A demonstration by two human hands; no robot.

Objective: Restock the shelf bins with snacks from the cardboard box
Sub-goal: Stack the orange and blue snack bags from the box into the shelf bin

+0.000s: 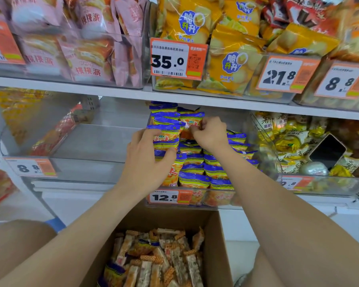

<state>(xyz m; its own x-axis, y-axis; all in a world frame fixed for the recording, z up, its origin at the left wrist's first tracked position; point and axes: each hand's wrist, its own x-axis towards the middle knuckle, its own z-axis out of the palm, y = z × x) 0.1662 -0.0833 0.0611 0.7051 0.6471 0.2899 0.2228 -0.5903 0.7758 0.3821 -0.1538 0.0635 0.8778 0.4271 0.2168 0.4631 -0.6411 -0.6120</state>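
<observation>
Store shelving is filling the view. The left hand [145, 160] is curling round stacked snack packets [193, 179] in the middle bin [222, 206], and the right hand [210, 133] is pinching the top packet [192, 123], tidying the stack. Next, I reckon, comes releasing and dipping into the cardboard box [220, 245] below.

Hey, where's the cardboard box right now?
In the head view the cardboard box sits bottom centre, between the person's forearms, directly below the 12.8 price tag.
</observation>
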